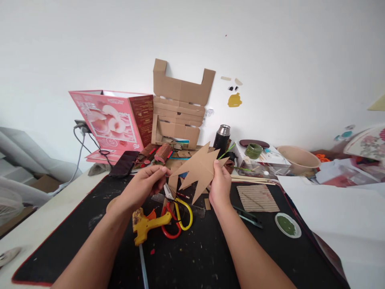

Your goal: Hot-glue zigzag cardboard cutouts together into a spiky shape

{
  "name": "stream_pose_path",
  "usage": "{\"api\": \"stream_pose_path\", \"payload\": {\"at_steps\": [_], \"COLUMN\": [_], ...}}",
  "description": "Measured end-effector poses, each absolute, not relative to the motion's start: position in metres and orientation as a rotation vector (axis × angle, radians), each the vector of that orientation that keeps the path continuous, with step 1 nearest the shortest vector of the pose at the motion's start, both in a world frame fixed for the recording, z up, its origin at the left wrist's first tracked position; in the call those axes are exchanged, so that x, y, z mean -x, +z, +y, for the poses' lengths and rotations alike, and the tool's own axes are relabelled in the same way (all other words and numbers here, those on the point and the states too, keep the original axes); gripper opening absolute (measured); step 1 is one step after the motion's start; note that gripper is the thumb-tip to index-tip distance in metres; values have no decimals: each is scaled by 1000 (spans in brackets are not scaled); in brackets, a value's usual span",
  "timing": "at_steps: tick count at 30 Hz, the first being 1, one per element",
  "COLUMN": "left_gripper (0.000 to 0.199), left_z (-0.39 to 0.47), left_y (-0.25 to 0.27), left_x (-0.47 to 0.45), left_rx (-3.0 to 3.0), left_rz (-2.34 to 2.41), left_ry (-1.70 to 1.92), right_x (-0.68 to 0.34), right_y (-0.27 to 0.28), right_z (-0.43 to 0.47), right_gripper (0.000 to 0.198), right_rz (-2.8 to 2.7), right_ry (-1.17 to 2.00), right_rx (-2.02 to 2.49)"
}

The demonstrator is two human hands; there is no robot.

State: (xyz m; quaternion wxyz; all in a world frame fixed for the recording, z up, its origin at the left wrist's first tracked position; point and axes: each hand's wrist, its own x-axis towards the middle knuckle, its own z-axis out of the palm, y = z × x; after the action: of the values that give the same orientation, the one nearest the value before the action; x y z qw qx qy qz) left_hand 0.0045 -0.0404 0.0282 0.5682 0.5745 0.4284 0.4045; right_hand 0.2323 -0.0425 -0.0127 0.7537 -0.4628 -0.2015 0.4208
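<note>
A spiky cutout of brown cardboard (201, 167) is raised above the desk mat. My right hand (221, 184) pinches its right side between thumb and fingers. At the cutout's left point, my left hand (150, 180) has its thumb and fingers pressed together; whether they grip that tip or something small is hard to see. Below the hands lie scissors (183, 214) with red and yellow handles. Beside them is a yellow glue gun (152, 225) with a glue stick (143, 265) protruding from it. A cutter knife (249, 218) rests near my right wrist.
Corrugated cardboard (258, 198) and a lid with green paint (288, 225) lie at right. Behind stand a pink box (114, 120), a large cardboard sheet (180, 90) and a black flask (221, 138). A phone (124, 163) lies left; a bowl (299, 158) is back right.
</note>
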Motion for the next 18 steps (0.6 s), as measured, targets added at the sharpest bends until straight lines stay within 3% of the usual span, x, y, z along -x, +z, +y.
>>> {"api": "stream_pose_path", "payload": {"at_steps": [7, 18], "left_gripper": [65, 52], "left_z": [-47, -50], "left_y": [32, 35], "left_x": [-14, -16], "left_rx": [-1222, -1036], "left_rz": [955, 752], "left_ry": [774, 695], "right_x": [-232, -233], "right_y": [-15, -16], "right_z": [-41, -42], "right_gripper": [58, 55], "right_rz": [-481, -485], "right_ry": [919, 931], "right_rx": [1003, 981]}}
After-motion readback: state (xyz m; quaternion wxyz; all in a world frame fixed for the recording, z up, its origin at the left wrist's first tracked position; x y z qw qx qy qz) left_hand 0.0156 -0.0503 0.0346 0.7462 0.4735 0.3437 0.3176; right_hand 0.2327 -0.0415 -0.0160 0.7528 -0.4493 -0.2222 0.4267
